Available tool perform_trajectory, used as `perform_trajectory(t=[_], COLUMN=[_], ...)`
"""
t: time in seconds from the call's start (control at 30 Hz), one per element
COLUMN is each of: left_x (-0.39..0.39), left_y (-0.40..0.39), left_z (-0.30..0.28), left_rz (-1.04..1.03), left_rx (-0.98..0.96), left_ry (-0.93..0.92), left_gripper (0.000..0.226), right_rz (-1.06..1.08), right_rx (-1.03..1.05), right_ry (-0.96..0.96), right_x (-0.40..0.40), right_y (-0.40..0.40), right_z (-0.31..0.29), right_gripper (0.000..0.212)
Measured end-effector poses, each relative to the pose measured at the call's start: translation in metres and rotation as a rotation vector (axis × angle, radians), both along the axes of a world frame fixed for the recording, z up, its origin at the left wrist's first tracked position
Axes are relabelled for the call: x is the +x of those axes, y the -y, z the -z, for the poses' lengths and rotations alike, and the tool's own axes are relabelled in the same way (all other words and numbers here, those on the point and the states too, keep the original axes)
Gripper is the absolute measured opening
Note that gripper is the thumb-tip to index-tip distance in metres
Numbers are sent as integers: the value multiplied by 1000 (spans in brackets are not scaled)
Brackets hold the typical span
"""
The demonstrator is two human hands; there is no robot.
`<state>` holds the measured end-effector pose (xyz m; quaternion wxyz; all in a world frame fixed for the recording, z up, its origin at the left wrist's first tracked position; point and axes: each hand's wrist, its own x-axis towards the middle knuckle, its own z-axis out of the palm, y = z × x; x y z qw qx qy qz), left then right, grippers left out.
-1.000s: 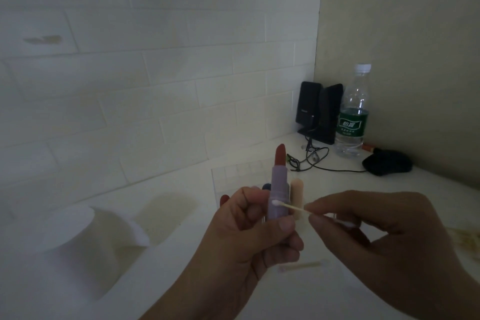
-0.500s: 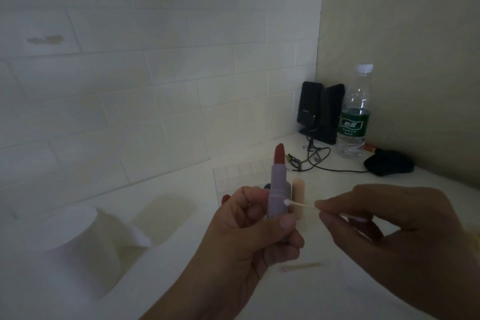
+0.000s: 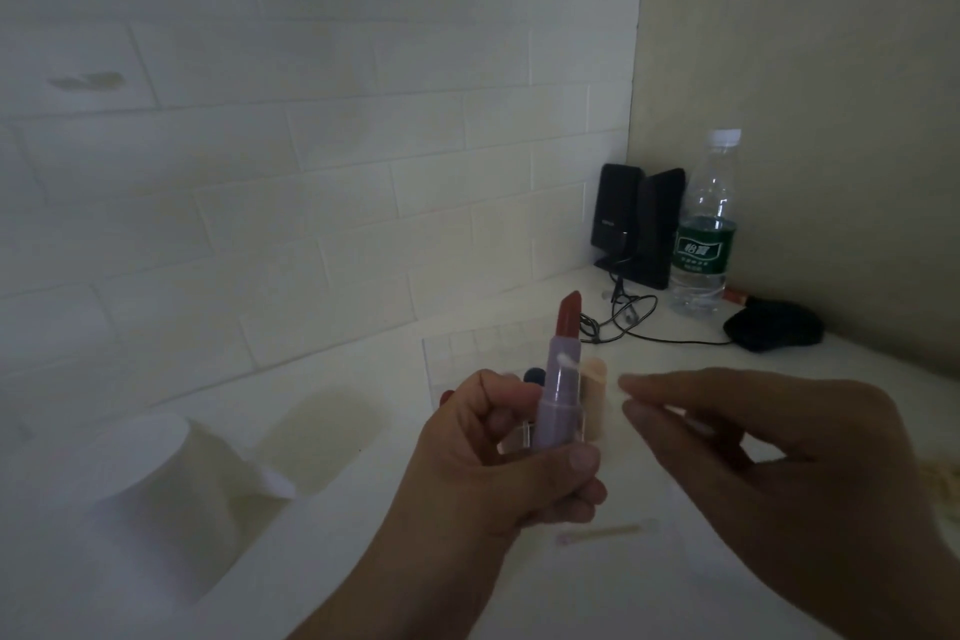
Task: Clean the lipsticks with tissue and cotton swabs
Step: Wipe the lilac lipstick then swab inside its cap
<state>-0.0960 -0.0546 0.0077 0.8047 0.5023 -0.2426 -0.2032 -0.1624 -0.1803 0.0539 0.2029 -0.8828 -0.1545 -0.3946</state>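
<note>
While the left hand (image 3: 498,452) grips the purple lipstick (image 3: 561,390) upright above the tabletop (image 3: 779,379), the right hand (image 3: 769,463) pinches a cotton swab (image 3: 724,363) — blurred — whose tip touches the case. Pressing too high could gouge the exposed red bullet — or smear colour down the tube.

Over at the right of the frame, a clear water bottle (image 3: 704,229) with a green label and white cap is standing in the corner, just beside two black speakers (image 3: 636,224). Their black cable (image 3: 618,317) is trailing in loops across the white table (image 3: 363,400), and a dark mouse-like object (image 3: 773,325) is sitting near the bottle.
</note>
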Motion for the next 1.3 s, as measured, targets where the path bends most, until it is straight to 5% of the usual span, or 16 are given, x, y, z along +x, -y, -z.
perform_trajectory(t=[0.13,0.6,0.83,1.07,1.3], left_x=[0,1,10,13,12], left_y=[0,-2,-1,-2,-5], left_z=[1,5,9,13,11], left_rz=[11,119,400,549,589], left_rx=[-1,-36,-187,-292,-274], left_ry=[14,37,-186,-446,-445], left_gripper=[36,26,47,30,29], right_rz=[184,87,63,50,20], right_rx=[85,141,166,129,116], right_ry=[68,69,65,35,31], right_x=[-18,-12,-13,-12,-13], right_y=[31,30,30,31,32], right_z=[17,25,26,26,27], right_gripper=[10,8,8,10,11])
